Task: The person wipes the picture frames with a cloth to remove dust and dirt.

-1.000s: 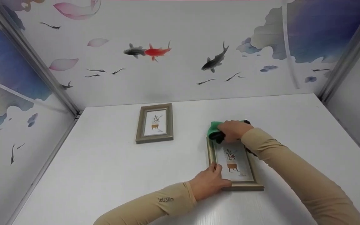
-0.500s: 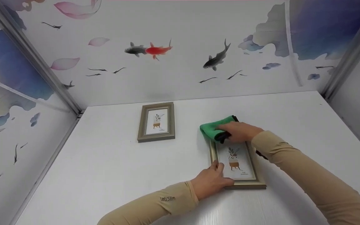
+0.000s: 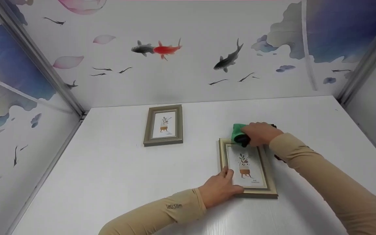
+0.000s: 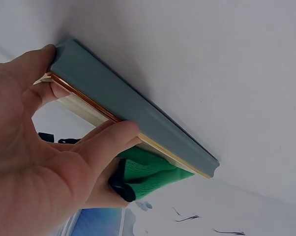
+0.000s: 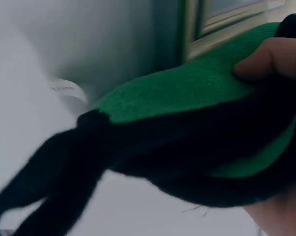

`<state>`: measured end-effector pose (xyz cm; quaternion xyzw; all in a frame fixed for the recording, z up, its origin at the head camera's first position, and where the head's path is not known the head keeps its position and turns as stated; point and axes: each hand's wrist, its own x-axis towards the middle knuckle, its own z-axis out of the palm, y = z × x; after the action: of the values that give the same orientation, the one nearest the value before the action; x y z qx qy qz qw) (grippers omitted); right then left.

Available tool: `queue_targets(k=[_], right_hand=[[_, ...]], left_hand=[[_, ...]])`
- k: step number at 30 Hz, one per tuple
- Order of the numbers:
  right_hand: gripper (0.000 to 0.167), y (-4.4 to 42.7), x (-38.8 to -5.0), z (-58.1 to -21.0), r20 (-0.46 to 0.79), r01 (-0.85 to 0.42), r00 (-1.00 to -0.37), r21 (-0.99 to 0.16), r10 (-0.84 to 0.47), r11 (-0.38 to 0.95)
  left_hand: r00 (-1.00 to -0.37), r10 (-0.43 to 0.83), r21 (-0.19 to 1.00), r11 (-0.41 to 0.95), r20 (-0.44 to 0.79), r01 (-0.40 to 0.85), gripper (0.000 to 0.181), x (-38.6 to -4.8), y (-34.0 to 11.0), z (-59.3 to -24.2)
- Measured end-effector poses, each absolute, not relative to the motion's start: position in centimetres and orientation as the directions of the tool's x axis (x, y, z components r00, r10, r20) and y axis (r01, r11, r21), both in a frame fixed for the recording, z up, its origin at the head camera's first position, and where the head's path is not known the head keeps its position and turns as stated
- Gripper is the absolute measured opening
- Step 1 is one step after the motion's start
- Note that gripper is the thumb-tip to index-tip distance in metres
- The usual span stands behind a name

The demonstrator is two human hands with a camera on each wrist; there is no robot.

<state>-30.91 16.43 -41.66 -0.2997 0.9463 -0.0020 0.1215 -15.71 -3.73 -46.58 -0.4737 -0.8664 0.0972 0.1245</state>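
Observation:
A gold-edged picture frame (image 3: 271, 182) with a potted-plant print lies on the white surface, right of centre. My left hand (image 3: 219, 191) grips its lower left corner; in the left wrist view my left hand (image 4: 54, 157) has fingers and thumb on the frame's side (image 4: 133, 110). At the top edge, my right hand (image 3: 261, 133) holds a bunched green cloth (image 3: 238, 130) with black edging against the frame. The right wrist view shows the green cloth (image 5: 172, 91) folded, pinched by my right hand (image 5: 278, 61), with black parts hanging down.
A second, similar picture frame (image 3: 147, 130) sits on the white surface (image 3: 116, 169) to the left, apart from the first. Beyond stands a back panel (image 3: 191, 23) printed with fish and petals; grey metal posts (image 3: 41, 58) mark the corners.
My right hand and the cloth moved left past the frame's top left corner, then back right along the top edge, uncovering that corner. My left hand keeps its grip.

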Motion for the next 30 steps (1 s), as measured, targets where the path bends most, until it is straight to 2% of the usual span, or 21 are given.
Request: queue_targets(k=[4,8,12,16,19,22,25,28,30], right_hand=[[0.013,13.3,-30.6,-42.0,-0.176,-0.634,-0.749,-0.088,-0.638,0.768],[0.011,11.1,-30.5,-42.8,-0.102,-0.708,-0.678,-0.171,-0.728,0.685],[0.025,10.9,-30.3,-43.5,-0.037,-0.783,-0.591,-0.214,-0.806,0.584],[0.045,12.5,-29.6,-43.7,-0.027,-0.809,-0.551,-0.229,-0.834,0.542],[0.052,14.2,-29.1,-43.9,-0.006,-0.831,-0.521,-0.225,-0.853,0.509],[0.053,15.8,-28.6,-44.1,0.041,-0.864,-0.488,-0.163,-0.872,0.476],[0.049,17.2,-28.1,-44.1,0.086,-0.884,-0.467,-0.050,-0.880,0.464],[0.042,18.3,-27.4,-43.9,0.099,-0.864,-0.485,0.099,-0.869,0.493],[0.033,18.6,-26.8,-43.8,0.083,-0.821,-0.530,0.197,-0.844,0.536]], left_hand=[[-0.505,0.850,-0.301,0.525,0.147,0.796,0.012,-15.7,-3.7,-46.7],[-0.494,0.853,-0.320,0.521,0.168,0.791,0.012,-15.8,-3.7,-46.8],[-0.495,0.854,-0.323,0.518,0.157,0.792,0.011,-15.8,-3.7,-46.7],[-0.509,0.850,-0.348,0.523,0.140,0.778,0.011,-15.7,-3.7,-46.5],[-0.508,0.850,-0.367,0.522,0.141,0.770,0.011,-15.6,-3.7,-46.5],[-0.501,0.853,-0.369,0.517,0.148,0.772,0.010,-15.7,-3.6,-46.6],[-0.487,0.857,-0.362,0.514,0.169,0.778,0.009,-15.7,-3.6,-46.7],[-0.485,0.856,-0.353,0.515,0.177,0.781,0.008,-15.7,-3.6,-46.7],[-0.491,0.855,-0.349,0.518,0.171,0.781,0.008,-15.6,-3.7,-46.7]])
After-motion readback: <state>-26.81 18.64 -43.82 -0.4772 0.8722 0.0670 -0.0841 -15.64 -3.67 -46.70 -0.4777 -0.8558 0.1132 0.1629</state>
